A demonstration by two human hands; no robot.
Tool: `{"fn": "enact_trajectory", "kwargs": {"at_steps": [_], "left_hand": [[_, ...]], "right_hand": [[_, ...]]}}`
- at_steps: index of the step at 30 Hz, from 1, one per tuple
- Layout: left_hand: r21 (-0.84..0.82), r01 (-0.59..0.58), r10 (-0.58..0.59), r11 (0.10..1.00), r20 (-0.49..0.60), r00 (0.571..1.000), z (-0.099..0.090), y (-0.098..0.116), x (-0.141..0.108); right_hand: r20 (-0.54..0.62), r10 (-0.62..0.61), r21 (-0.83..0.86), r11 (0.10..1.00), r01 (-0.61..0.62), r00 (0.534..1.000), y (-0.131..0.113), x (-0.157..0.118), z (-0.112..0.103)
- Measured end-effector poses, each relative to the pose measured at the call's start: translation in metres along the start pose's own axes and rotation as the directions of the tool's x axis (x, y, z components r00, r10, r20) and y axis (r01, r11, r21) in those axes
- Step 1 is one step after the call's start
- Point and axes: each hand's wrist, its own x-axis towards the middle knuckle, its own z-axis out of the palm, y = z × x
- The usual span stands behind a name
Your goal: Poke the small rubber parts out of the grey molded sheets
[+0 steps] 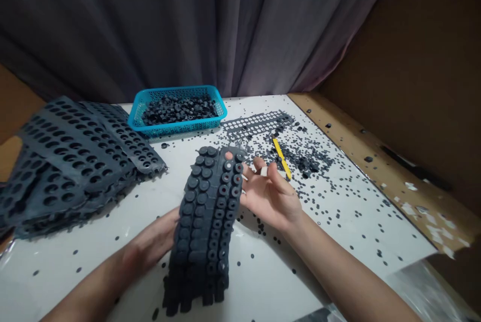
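Observation:
A dark rubber moulded sheet [201,217] with rows of round knobs and ring-shaped pieces hangs tilted in front of me, its lower end curving down. My left hand [169,227] holds it from behind at the left side; those fingers are hidden. Palm up, my right hand [272,194] is at the sheet's right edge, fingers apart, some fingertips reaching behind the sheet. Its thumb stands free, and a white wrap shows on one finger. Skin is visible through one hole near the sheet's top. Beyond the right hand lies a yellow-handled tool [281,157].
Stacked perforated rubber sheets [80,149] lie at left. A blue basket [176,127] of small black rubber pieces stands at the back. Near it rests a flat holed strip [259,124]. Small black discs litter the white table [338,222]; a grey curtain [195,26] hangs behind.

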Motion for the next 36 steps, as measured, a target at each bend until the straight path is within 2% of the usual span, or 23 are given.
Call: {"fn": "enact_trajectory", "kwargs": {"at_steps": [2,8,10,14,17,19,20,22,23,25,27,29,32,36], "left_hand": [[-0.029,0.007,-0.006,1.0,0.005,1.0,0.014,0.017,0.003],[-0.19,0.046,-0.04,0.981,0.037,0.999,0.059,0.082,-0.01],[-0.243,0.076,-0.066,0.967,0.049,0.997,0.066,0.093,-0.013],[-0.294,0.125,-0.124,0.948,0.023,0.992,0.07,0.101,-0.016],[-0.253,0.161,-0.184,0.954,-0.07,0.98,0.073,0.106,-0.019],[-0.24,0.162,-0.203,0.957,-0.155,0.967,0.075,0.109,-0.02],[-0.242,0.155,-0.205,0.958,-0.196,0.959,0.076,0.11,-0.021],[-0.259,0.131,-0.201,0.957,-0.265,0.943,0.078,0.11,-0.021],[-0.275,0.117,-0.199,0.954,-0.291,0.936,0.079,0.11,-0.02],[-0.317,0.096,-0.201,0.944,-0.316,0.927,0.08,0.109,-0.019],[-0.358,0.094,-0.218,0.929,-0.325,0.92,0.081,0.109,-0.019],[-0.388,0.096,-0.24,0.917,-0.343,0.908,0.081,0.109,-0.018],[-0.41,0.105,-0.268,0.906,-0.365,0.892,0.083,0.11,-0.018],[-0.413,0.085,-0.25,0.907,-0.364,0.898,0.083,0.109,-0.018]], "right_hand": [[0.011,0.022,-0.005,1.0,-0.022,1.0,0.002,-0.001,0.002],[0.043,0.054,-0.038,0.998,-0.052,0.998,0.007,-0.001,0.004],[0.037,0.062,-0.068,0.996,-0.06,0.997,0.009,0.0,0.003],[-0.026,0.053,-0.145,0.988,-0.057,0.998,0.01,0.0,0.001],[-0.165,-0.104,-0.284,0.957,0.054,0.981,0.007,0.002,-0.001],[-0.221,-0.326,-0.429,0.879,0.209,0.919,0.004,0.001,-0.002],[-0.196,-0.449,-0.517,0.803,0.297,0.872,0.003,0.0,-0.002],[-0.01,-0.63,-0.672,0.579,0.462,0.776,0.002,-0.003,-0.002],[0.123,-0.652,-0.718,0.462,0.52,0.748,0.002,-0.006,-0.001],[0.335,-0.568,-0.756,0.314,0.574,0.752,0.005,-0.009,0.002],[0.414,-0.467,-0.774,0.272,0.572,0.781,0.009,-0.011,0.003],[0.418,-0.426,-0.786,0.273,0.555,0.802,0.014,-0.01,0.004],[0.394,-0.433,-0.798,0.277,0.535,0.811,0.019,-0.007,0.002],[0.362,-0.47,-0.804,0.28,0.525,0.805,0.022,-0.007,0.002]]}}
